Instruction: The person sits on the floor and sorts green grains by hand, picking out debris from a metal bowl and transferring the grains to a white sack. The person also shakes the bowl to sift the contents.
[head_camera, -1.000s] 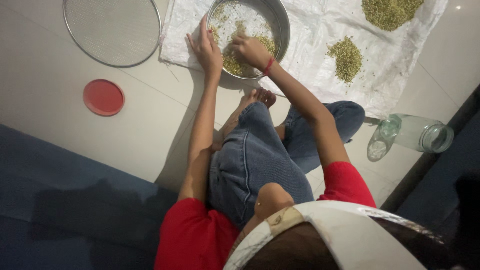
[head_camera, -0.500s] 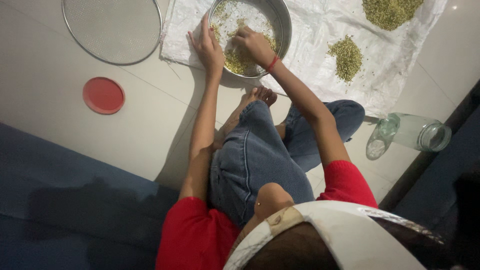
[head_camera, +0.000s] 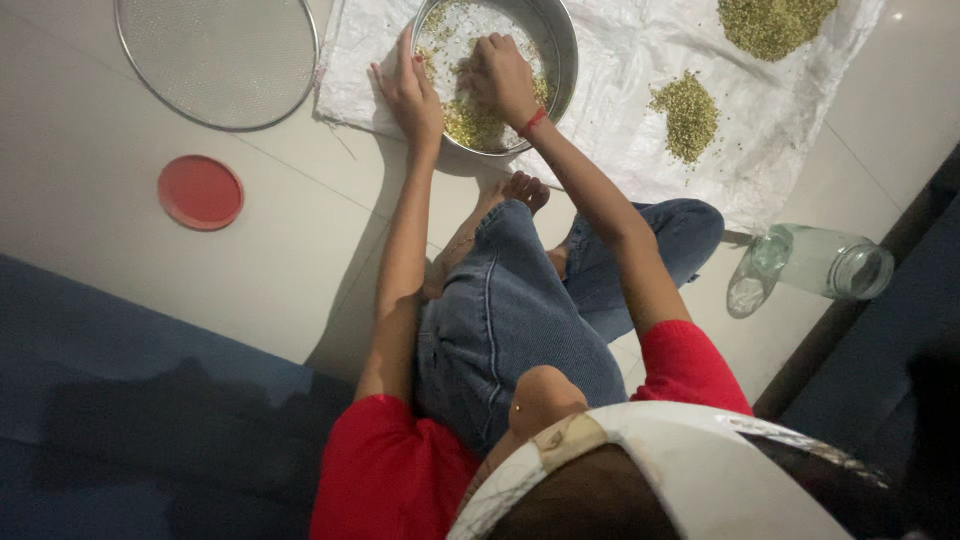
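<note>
A round steel sieve (head_camera: 556, 40) sits on a white woven sheet (head_camera: 620, 60) on the floor, with green-yellow grains (head_camera: 470, 120) inside it. My left hand (head_camera: 410, 90) rests on the sieve's left rim, fingers spread along the metal edge. Inside the sieve, my right hand (head_camera: 502, 75) lies palm down on the grains, fingers curled among them. A red thread circles that wrist.
Two heaps of the same grains (head_camera: 688, 115) lie on the sheet to the right. A second, larger mesh sieve (head_camera: 215, 60) and a red round lid (head_camera: 200, 192) are on the tiled floor at left. An empty glass jar (head_camera: 815, 268) lies on its side at right. My knees are below the sieve.
My right hand has slid up and further into the sieve across the grains. The left hand has stayed on the rim. The view has shifted slightly.
</note>
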